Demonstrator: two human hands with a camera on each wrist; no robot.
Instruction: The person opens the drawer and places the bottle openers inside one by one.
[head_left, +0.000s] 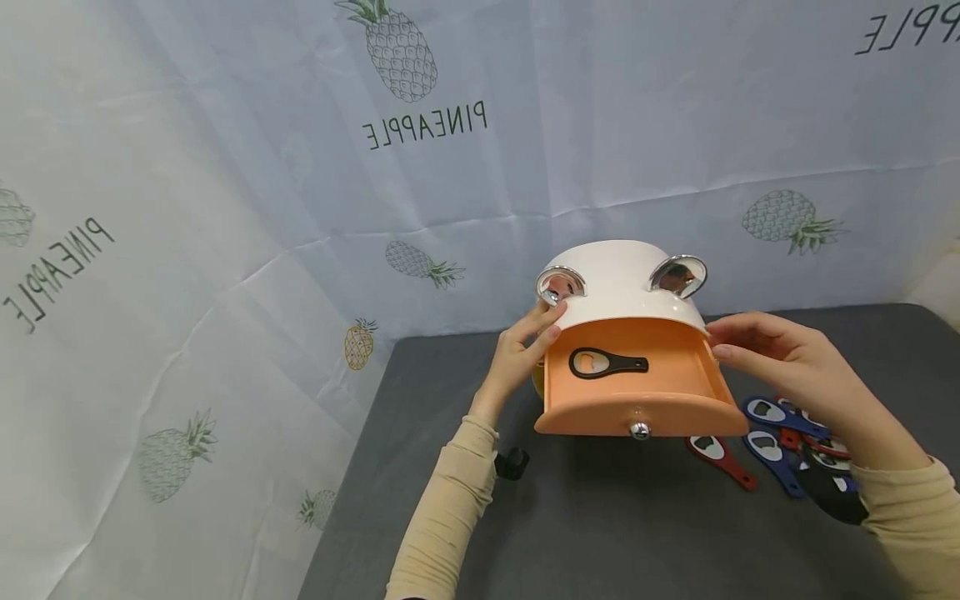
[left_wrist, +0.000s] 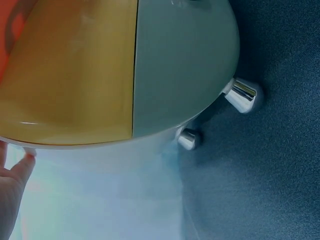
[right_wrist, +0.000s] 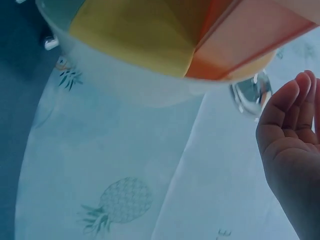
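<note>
A rounded white drawer cabinet (head_left: 615,267) with two chrome ears stands on the table. Its orange top drawer (head_left: 585,417) is pulled out toward me, and a black-rimmed bottle opener (head_left: 628,364) lies inside, toward the left. My left hand (head_left: 517,354) rests against the cabinet's left side, fingertips just under the ear and thumb at the front rim. On the other side, my right hand (head_left: 787,354) has its fingertips at the right edge of cabinet and drawer, fingers gently bent. Below, a yellow drawer (left_wrist: 75,90) and a green drawer (left_wrist: 185,65) are closed.
Several red and blue bottle openers lie right of the cabinet, including a red one (head_left: 723,462) and a blue one (head_left: 776,458), partly behind my right forearm. A small black object (head_left: 512,463) sits near my left sleeve. A pineapple-print cloth (head_left: 480,200) hangs behind the dark table (head_left: 600,533).
</note>
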